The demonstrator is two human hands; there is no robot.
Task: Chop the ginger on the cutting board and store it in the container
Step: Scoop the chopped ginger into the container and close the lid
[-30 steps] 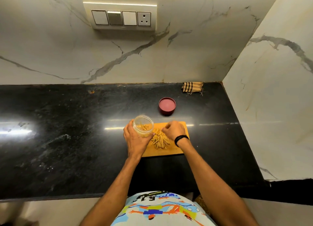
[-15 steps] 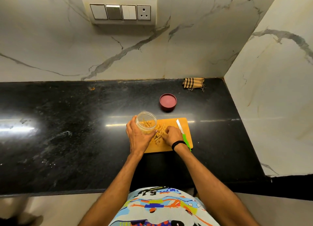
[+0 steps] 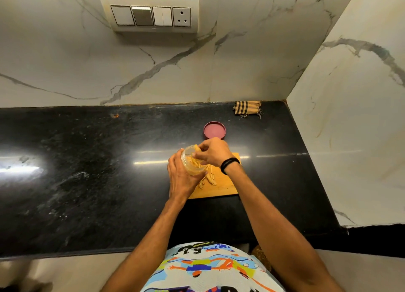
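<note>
**Q:** Where is the ginger [image 3: 208,180]?

**A:** It is in three places; pale cut strips lie loose on the board [image 3: 221,187], near its left end; more strips sit inside the jar [image 3: 194,167]; a few are at the fingertips of the right hand [image 3: 215,152].

**Q:** State the left hand [image 3: 182,179].

**A:** It grips the jar; the fingers and thumb curl round the clear wall from the near left side; the jar is tilted, mouth toward the right hand; it is over the board's left end; whether its base touches the board cannot be told.

**Q:** State the right hand.

**A:** It is at the jar mouth; the fingertips are bunched together and pinch yellow strips at the rim; a black band [image 3: 229,164] circles the wrist; the forearm crosses the right half of the board.

**Q:** Where is the board?

**A:** It lies flat on the black counter [image 3: 87,171], near the front edge, right of centre.

**Q:** What else is there?

**A:** A red lid [image 3: 214,130] lies on the counter just beyond the right hand, apart from the jar; a striped cloth [image 3: 247,108] lies folded at the far right, against the marble wall [image 3: 65,61]; a switch panel [image 3: 151,14] with a socket is mounted on that wall.
</note>
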